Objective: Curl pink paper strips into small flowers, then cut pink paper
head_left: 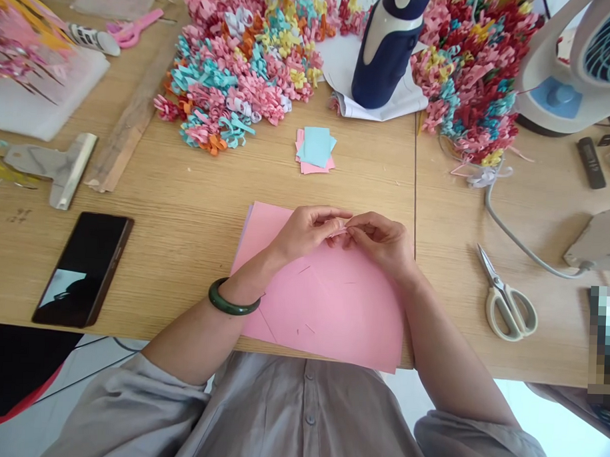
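Observation:
Over the far part of a pink paper sheet [327, 302], my two hands meet fingertip to fingertip. Pinched in my left hand [307, 234] is a small piece of pink paper [339, 232], mostly hidden by the fingers. The fingertips of my right hand [384, 241] close on the same piece from the other side. Its exact shape is too small to tell. Thin slivers of paper lie scattered on the pink sheet. Just beyond the hands rests a small stack of blue and pink paper squares [316, 149].
Curled paper flowers [235, 73] heap at the back, with another flower heap [470, 87] further right. A dark blue bottle [385, 58] stands between them. Scissors [507, 302], a cord and a fan [565, 84] are at right; a phone [83, 271] and wooden strip [133, 129] at left.

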Demonstrator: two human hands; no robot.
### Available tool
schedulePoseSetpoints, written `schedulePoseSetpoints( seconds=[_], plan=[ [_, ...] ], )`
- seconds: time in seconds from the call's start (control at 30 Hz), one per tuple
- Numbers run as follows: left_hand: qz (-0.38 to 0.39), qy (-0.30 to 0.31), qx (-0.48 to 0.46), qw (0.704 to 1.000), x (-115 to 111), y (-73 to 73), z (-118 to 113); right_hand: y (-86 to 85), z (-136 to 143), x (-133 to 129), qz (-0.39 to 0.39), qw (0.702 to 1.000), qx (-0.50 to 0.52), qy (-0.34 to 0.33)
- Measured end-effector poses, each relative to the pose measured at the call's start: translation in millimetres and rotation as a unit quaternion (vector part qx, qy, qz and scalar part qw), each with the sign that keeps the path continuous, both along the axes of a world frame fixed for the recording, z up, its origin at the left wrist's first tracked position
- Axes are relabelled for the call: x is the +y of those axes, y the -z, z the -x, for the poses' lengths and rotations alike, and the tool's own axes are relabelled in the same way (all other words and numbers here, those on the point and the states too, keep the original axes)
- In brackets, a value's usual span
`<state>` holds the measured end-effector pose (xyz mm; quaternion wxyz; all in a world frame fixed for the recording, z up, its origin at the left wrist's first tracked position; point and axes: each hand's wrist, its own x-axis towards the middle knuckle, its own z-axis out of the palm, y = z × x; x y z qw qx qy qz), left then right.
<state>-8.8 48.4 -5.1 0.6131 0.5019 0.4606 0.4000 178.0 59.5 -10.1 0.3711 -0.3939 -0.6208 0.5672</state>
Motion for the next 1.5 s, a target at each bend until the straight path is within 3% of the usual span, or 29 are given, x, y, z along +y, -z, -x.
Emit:
schedulePoseSetpoints(
  seconds=[0.63, 1.1, 1.3, 1.4, 1.5],
  plan=[
    [-0.018, -0.052, 0.023, 0.998, -2.3, 5.9, -4.0, -8.7, 0.1, 4.4, 0.081, 0.997, 0.009, -0.012],
    [-0.149, -0.066, 0.108, 0.981, -8.1, 5.3, -9.6, -7.1, 1.0, 0.6, 0.038, 0.998, -0.031, 0.046],
    [-0.177, -0.077, 0.126, 0.973, -8.1, 7.5, -9.6, -6.8, 1.4, 0.8, 0.06, 0.997, -0.034, 0.028],
    [-0.192, -0.081, 0.108, 0.972, -7.9, 6.2, -10.3, -7.4, -0.9, 1.0, 0.043, 0.998, -0.028, 0.034],
    [-0.148, -0.102, 0.017, 0.984, -5.2, 5.9, -9.2, -8.7, -3.5, 3.0, 0.053, 0.996, 0.024, 0.063]
  ],
)
